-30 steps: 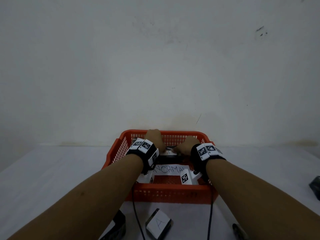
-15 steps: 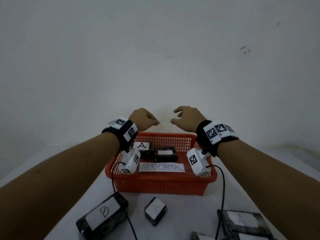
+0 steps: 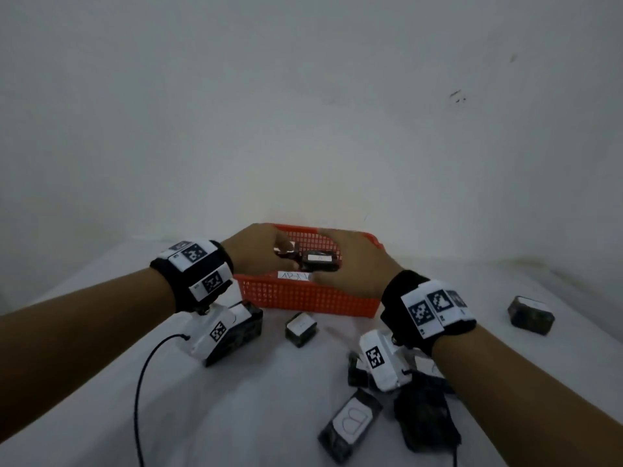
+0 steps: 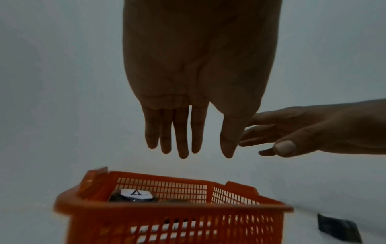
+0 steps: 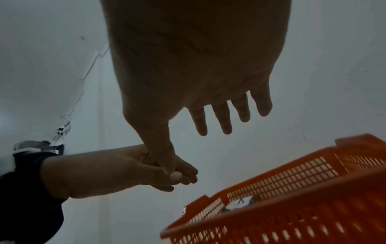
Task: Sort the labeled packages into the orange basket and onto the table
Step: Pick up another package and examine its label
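The orange basket [image 3: 303,298] stands on the white table [image 3: 101,382] by the wall, with an "ABNORMAL" paper [image 3: 296,276] inside. Two dark packages with white labels lie in it: one [image 3: 318,261] shows between my hands, another marked A [image 4: 135,194] sits at the back. My left hand [image 3: 259,254] hovers over the basket's left part, fingers straight and empty, as the left wrist view [image 4: 204,153] shows. My right hand [image 3: 347,264] hovers over the right part, also with straight fingers [image 5: 221,122] and holding nothing.
Loose packages lie on the table in front of the basket: one under my left wrist [image 3: 242,328], a small one [image 3: 300,328], one marked B [image 3: 354,419], a dark heap [image 3: 424,419] under my right arm, one at far right [image 3: 531,315]. A black cable [image 3: 141,382] trails left.
Both hands came up out of the basket, leaving the package inside, and now hover lower and nearer over it, empty. The head view has tilted down onto the table.
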`<action>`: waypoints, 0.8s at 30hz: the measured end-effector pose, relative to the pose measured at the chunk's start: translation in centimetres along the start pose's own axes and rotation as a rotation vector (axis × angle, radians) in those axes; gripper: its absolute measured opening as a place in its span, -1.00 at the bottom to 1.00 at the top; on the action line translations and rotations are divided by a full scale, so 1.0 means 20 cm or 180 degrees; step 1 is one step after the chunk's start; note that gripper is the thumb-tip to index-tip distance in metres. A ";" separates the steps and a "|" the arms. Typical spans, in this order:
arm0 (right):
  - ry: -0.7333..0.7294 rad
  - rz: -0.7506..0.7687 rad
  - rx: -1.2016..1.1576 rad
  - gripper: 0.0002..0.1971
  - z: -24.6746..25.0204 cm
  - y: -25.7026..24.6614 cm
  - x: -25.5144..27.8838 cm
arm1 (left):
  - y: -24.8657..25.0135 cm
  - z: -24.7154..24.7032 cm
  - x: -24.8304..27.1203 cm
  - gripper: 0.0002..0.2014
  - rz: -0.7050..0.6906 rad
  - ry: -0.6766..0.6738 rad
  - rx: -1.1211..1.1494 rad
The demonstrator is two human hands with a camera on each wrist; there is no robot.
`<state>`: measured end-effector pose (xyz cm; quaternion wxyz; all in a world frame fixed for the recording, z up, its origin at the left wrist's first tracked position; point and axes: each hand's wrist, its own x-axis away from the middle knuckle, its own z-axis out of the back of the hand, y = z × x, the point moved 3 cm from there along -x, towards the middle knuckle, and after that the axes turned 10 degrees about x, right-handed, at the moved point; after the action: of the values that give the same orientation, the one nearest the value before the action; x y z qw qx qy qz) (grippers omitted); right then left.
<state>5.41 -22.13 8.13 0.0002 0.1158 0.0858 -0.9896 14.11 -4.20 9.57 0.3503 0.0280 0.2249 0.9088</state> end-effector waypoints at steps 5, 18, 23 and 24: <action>-0.0178 0.0128 0.0135 0.00 -0.22 -0.12 0.14 | -0.12 -0.07 0.30 -0.47 0.0313 -0.0243 -0.0193; -0.0835 0.0388 0.0465 0.04 -0.48 -0.42 0.16 | -0.39 -0.27 0.56 -0.18 0.1100 -0.0351 -0.0500; -0.0730 0.0495 0.0506 -0.06 -0.51 -0.50 0.07 | -0.43 -0.32 0.54 -0.42 0.1172 -0.0351 -0.0368; -0.0714 0.0512 0.0474 -0.14 -0.52 -0.51 0.05 | -0.44 -0.32 0.53 -0.43 0.1185 -0.0346 -0.0354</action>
<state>6.52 -10.26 -0.30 0.0805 0.0107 0.0021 -0.9967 10.21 5.91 -1.13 0.1889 0.0987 0.1460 0.9661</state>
